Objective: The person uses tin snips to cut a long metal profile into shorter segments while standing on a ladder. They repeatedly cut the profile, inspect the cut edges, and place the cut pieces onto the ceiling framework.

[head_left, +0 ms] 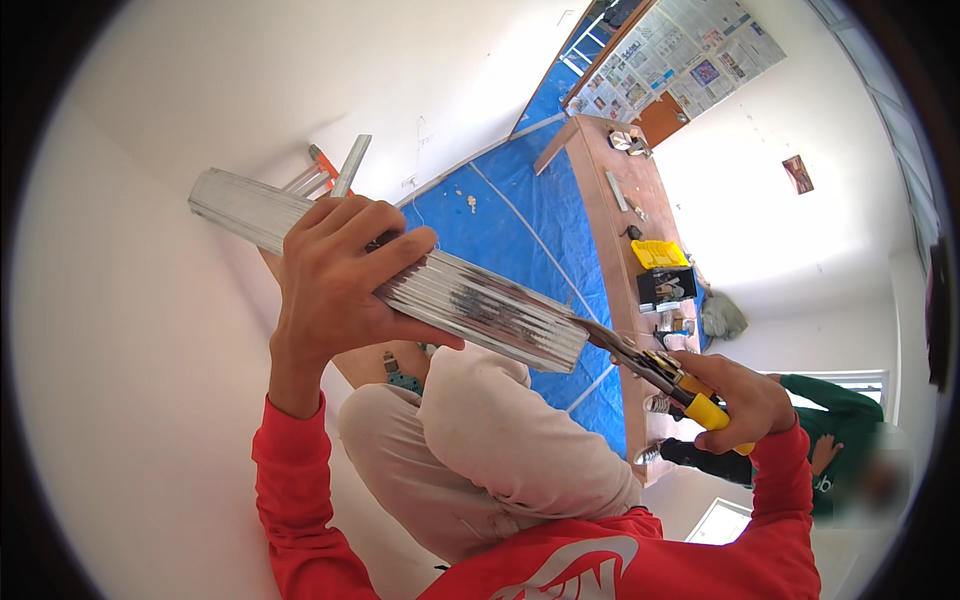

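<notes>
My left hand [340,270] is wrapped round a long ribbed metal channel [535,330], which slants across the view above my knees. Dark smudges mark its ribbed face. In my right hand [745,395] is a pair of tin snips [706,412] with yellow handles. The blades meet the channel's right end at its upper corner; whether they are round the metal edge I cannot tell. Beyond my left hand a narrow metal strip [352,165] sticks up; my fingers hide whether it joins the channel.
A blue sheet [530,210] covers the floor. On the right stands a long wooden bench [610,200] bearing a black toolbox [665,287] with a yellow lid. A green drill [402,375] lies by my knee, an orange ladder [320,160] beyond. A person in green [835,410] is at the right.
</notes>
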Tool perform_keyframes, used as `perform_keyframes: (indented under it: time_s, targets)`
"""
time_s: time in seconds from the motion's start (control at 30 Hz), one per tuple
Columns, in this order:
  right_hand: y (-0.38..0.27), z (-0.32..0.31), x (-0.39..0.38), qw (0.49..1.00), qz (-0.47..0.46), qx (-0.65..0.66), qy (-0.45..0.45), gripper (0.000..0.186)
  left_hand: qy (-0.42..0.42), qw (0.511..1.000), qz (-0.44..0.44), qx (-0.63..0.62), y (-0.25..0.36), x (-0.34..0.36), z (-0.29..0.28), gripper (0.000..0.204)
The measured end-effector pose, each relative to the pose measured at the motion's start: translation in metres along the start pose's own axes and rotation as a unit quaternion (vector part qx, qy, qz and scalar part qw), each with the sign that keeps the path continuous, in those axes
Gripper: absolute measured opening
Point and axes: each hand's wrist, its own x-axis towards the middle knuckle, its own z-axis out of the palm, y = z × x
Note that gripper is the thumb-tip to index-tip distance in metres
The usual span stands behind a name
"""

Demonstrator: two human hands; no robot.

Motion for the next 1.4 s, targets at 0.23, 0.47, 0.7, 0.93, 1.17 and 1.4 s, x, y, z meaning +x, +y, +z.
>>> perform_keyframes:
  time_s: [0.23,0.47,0.7,0.93,1.17,1.4]
  targets:
    - [0.002,-0.004,0.004,0.999,0.028,0.03,-0.006,0.101,-0.001,1.0,-0.009,0.009,-0.004,-0.001,0.0,0.077]
    - [-0.004,-0.007,0.008,0.999,0.04,0.016,0.012,0.098,-0.001,1.0,-0.008,0.002,-0.001,-0.001,0.003,0.077]
    - [-0.003,-0.007,0.016,0.996,0.056,0.07,-0.016,0.071,0.006,1.0,-0.005,0.005,-0.001,-0.003,0.002,0.077]
    - [-0.017,-0.006,0.015,0.995,0.073,0.064,-0.013,0.059,0.009,1.0,0.0,0.008,0.001,-0.004,0.002,0.075]
    - [-0.018,0.005,0.016,0.997,0.05,0.053,0.037,0.05,0.001,1.0,-0.008,0.007,-0.002,-0.006,0.004,0.074]
    - [-0.01,0.037,0.031,0.959,0.004,-0.098,0.265,0.054,-0.037,0.998,-0.024,0.036,-0.004,-0.011,0.013,0.073]
